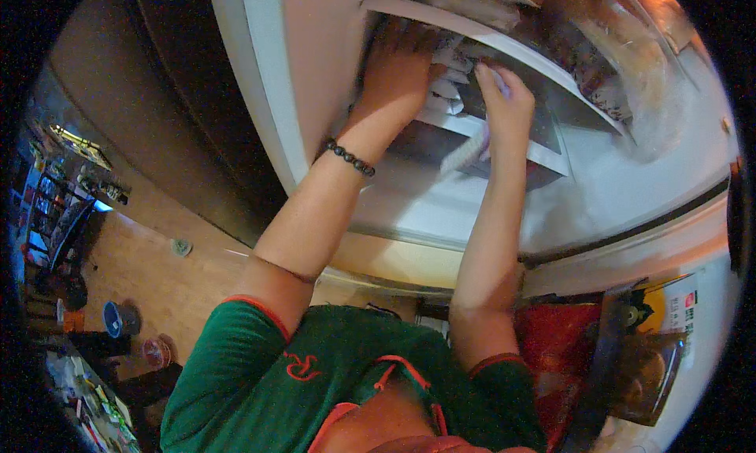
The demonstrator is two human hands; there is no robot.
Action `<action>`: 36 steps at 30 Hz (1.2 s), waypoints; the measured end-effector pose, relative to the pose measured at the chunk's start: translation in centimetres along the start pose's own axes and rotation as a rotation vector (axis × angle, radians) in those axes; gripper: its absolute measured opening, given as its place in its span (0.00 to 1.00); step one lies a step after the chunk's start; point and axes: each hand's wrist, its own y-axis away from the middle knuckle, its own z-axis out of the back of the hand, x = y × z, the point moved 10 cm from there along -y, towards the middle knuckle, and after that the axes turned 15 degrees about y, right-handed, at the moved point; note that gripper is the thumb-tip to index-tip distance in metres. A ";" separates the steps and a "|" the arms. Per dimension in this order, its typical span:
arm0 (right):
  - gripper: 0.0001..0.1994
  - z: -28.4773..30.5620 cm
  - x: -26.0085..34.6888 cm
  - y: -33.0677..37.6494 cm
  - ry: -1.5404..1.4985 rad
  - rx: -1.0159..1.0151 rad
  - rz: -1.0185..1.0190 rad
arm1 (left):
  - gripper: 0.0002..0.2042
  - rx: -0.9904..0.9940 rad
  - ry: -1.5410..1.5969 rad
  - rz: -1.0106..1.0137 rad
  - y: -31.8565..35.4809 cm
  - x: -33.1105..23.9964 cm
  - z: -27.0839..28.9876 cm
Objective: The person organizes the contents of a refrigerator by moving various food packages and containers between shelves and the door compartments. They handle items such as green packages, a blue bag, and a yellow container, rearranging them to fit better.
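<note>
Pale cloth (466,151), apparently between the fingers (489,81) of the right hand (510,110).

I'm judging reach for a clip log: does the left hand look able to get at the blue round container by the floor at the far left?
Probably not: the left hand is inside the white compartment, and the blue round container looks well away.

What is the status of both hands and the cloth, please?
Right hand holding cloth. Left hand inside fridge, grip unclear. White bundle between hands.
</note>
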 end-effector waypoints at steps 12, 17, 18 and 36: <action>0.23 -7.8 2.4 -12.2 0.760 -0.053 0.292 | 0.16 -0.070 -0.086 -0.176 1.1 -2.8 1.8; 0.24 -8.3 1.5 -12.5 0.745 -0.023 0.254 | 0.14 -0.034 -0.001 -0.125 0.0 -2.0 1.7; 0.24 -8.4 1.3 -12.4 0.741 -0.014 0.244 | 0.13 -0.030 0.055 -0.086 0.0 -1.6 1.8; 0.23 2.8 -7.5 -6.8 0.376 0.018 -0.076 | 0.06 0.103 0.309 -0.041 8.7 -4.2 5.0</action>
